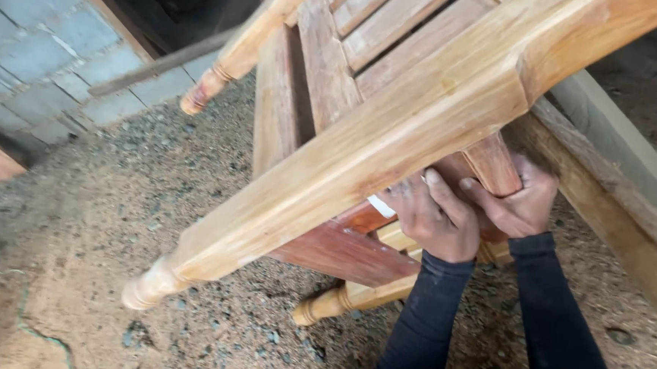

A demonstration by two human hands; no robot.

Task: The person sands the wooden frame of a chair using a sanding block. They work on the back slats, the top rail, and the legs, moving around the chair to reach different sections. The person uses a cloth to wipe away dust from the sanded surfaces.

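Head view looking down at an unfinished wooden chair [393, 128] tipped over above a floor [98, 216] strewn with sawdust and grit. The chair's slatted seat [368, 27] faces up and away toward the upper edge of the view; one turned leg [282, 204] runs diagonally from upper right to lower left, its rounded foot hanging just above the floor, and a second leg [242, 50] points toward the upper left. A lower leg [344, 299] lies near the floor beneath the hands. The left hand [437, 218] and right hand [521, 200], both in long dark sleeves, meet side by side under the frame near the right of the view. The fingers of each are curled closed around a short reddish upright member [493, 166] and the rail [347, 250] beside it, thumbs pressing against the wood; what lies inside the palms is hidden. A small pale patch [380, 205] shows at the joint just left of the left hand; whether it is tape, filler or a tool tip cannot be told. The wood is bare and pale, without varnish, and the frame appears fully assembled; judged from this, construction is complete while surface finishing is not yet done. A grey block wall [40, 53] stands at upper left and a timber beam [616, 202] runs along the right edge
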